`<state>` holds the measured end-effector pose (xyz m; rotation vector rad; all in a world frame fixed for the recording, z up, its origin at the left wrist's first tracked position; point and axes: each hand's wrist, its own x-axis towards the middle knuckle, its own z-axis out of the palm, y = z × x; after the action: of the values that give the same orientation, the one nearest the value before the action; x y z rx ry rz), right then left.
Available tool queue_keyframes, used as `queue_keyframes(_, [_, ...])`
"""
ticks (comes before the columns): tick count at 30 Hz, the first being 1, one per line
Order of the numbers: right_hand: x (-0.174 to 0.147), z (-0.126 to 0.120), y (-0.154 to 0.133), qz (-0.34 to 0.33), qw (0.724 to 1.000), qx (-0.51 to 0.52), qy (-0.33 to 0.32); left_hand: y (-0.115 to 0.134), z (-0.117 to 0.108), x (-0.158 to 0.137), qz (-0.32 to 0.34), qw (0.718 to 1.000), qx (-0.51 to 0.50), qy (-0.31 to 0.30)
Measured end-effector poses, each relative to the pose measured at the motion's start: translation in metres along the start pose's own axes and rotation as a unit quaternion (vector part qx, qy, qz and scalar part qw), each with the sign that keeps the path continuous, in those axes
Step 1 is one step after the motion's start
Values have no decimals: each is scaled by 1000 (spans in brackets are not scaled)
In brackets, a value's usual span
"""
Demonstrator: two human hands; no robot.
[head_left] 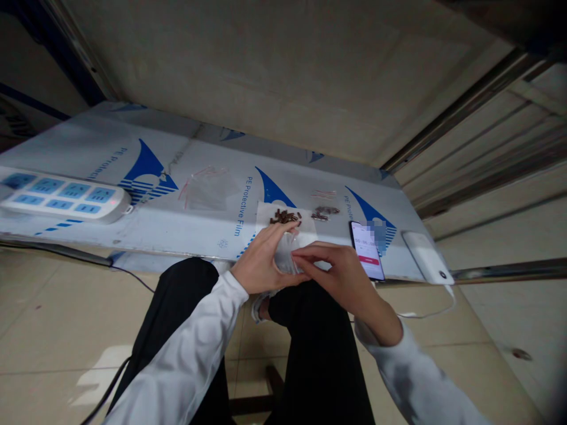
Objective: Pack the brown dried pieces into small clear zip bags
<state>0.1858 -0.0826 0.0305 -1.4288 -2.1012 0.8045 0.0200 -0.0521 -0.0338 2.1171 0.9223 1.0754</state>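
Between my hands, over the table's front edge, is a small clear plastic bag. My left hand curls round the bag's left side, gripping it between thumb and fingers. On its right edge, the fingertips of my right hand pinch the bag. Just beyond the hands, a pile of small dark brown cylindrical pieces lies on a white sheet of paper. To the right of the pile sits a filled clear bag with similar brown pieces in it.
Several flat clear bags with red edges lie left of centre. A white power strip occupies the table's left end. At right are a phone with a lit screen and a white device with a cable. A wall stands behind the table.
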Motion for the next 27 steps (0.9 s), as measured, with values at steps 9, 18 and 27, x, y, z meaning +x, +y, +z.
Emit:
queue_keyframes(9, [0,0,-7,-7,996,-78,-31,3,4,-2,-6,1000,-5,-11])
queue_keyframes(18, [6,1,-6,11,981,-184,-55,6,6,-1,4,999,31,-32])
queue_keyframes(27, [1,-6,-3,32,962,-256,-91,2,10,-1,40,998,43,-16])
